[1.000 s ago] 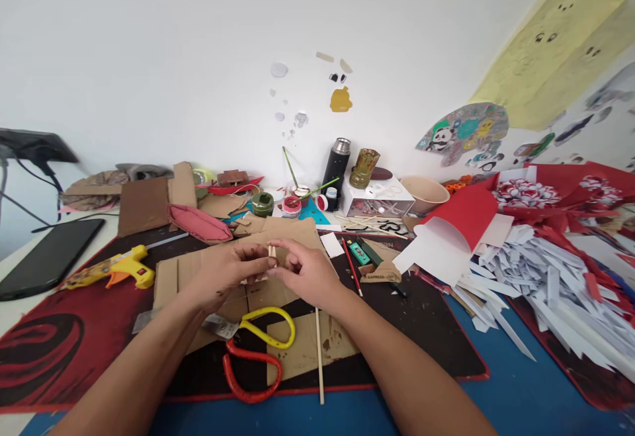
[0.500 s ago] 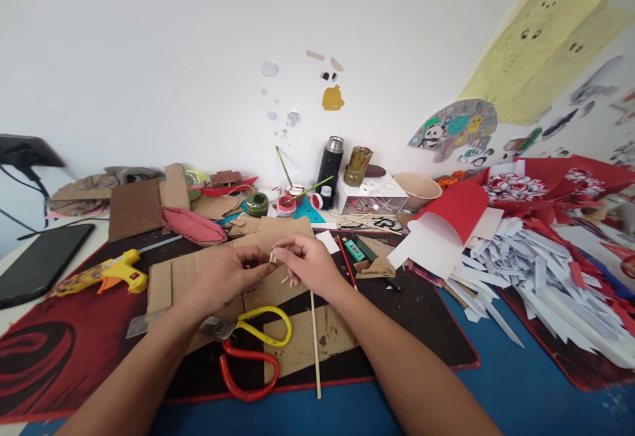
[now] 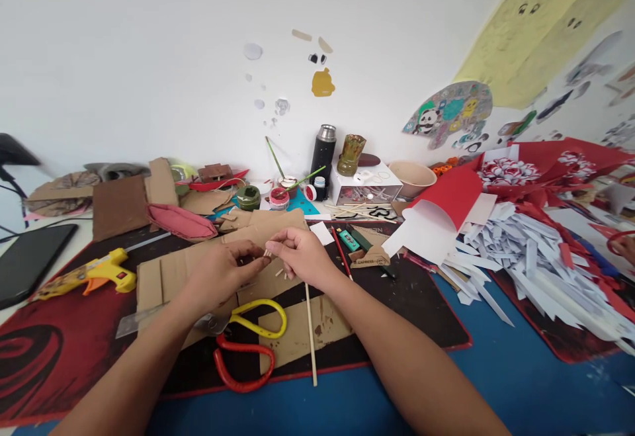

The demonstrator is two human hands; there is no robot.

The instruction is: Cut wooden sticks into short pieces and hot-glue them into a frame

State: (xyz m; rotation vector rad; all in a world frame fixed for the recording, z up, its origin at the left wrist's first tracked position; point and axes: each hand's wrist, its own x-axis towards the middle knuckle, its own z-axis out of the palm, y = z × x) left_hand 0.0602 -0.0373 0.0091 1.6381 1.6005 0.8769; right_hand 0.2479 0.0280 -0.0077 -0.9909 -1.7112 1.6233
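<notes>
My left hand (image 3: 229,268) and my right hand (image 3: 300,255) meet fingertip to fingertip above brown cardboard (image 3: 173,265). Pinched between them are short pale wooden stick pieces (image 3: 268,251), partly covered by the fingers. A few more cut stick bits (image 3: 279,273) lie on the cardboard under my right hand. One long wooden stick (image 3: 311,337) rests below that hand across a stained cardboard piece (image 3: 327,322). Below my left hand lie scissors (image 3: 248,347) with one yellow and one red handle; the left forearm hides part of their blades.
A yellow glue gun (image 3: 109,270) lies at left beside a black tablet (image 3: 37,261). Paint jars (image 3: 248,197), a black flask (image 3: 324,155) and a white box (image 3: 364,188) line the wall. Heaped white paper strips (image 3: 530,270) and red paper (image 3: 449,214) fill the right.
The whole view has shifted slightly, with things appearing a little higher and further left. Both hands stay together at the stick pieces, with fingers slightly rearranged.
</notes>
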